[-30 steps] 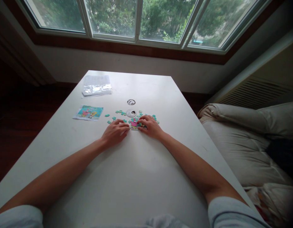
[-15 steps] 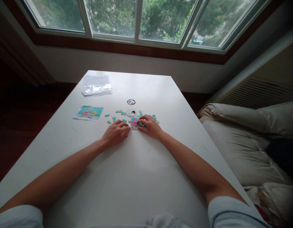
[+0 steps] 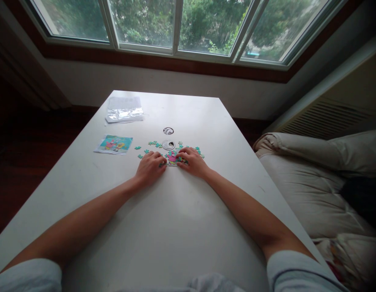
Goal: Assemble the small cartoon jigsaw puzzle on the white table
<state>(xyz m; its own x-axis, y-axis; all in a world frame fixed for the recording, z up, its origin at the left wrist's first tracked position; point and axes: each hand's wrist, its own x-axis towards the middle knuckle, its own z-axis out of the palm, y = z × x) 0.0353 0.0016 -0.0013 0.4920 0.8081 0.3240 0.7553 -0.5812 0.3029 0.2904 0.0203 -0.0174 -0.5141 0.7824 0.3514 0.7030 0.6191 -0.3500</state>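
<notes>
A partly joined jigsaw puzzle [image 3: 171, 157] with a pink figure lies on the white table between my hands. My left hand [image 3: 151, 167] is at its left edge, fingers curled down and closed with the thumb on a small greenish puzzle piece [image 3: 161, 164], mostly hidden by the fingers. From the right, my right hand [image 3: 191, 161] rests over the puzzle, its curved fingers and thumb gripping the assembled part and covering much of it. Loose green puzzle pieces [image 3: 155, 143] are scattered behind and to the left, with more pieces [image 3: 198, 150] beyond the right hand.
A colourful picture sheet [image 3: 115, 144] lies left of the pieces. Farther back on the table [image 3: 176, 227] is a clear plastic bag with papers [image 3: 124, 108]. Two round inserts, one [image 3: 168, 131] behind the other [image 3: 168, 144], sit behind the puzzle. A padded sofa [image 3: 300, 186] stands at right.
My left hand has shifted slightly and its fingers have curled in, with a greenish puzzle piece showing at the fingertips. My right hand stays in place on the puzzle.
</notes>
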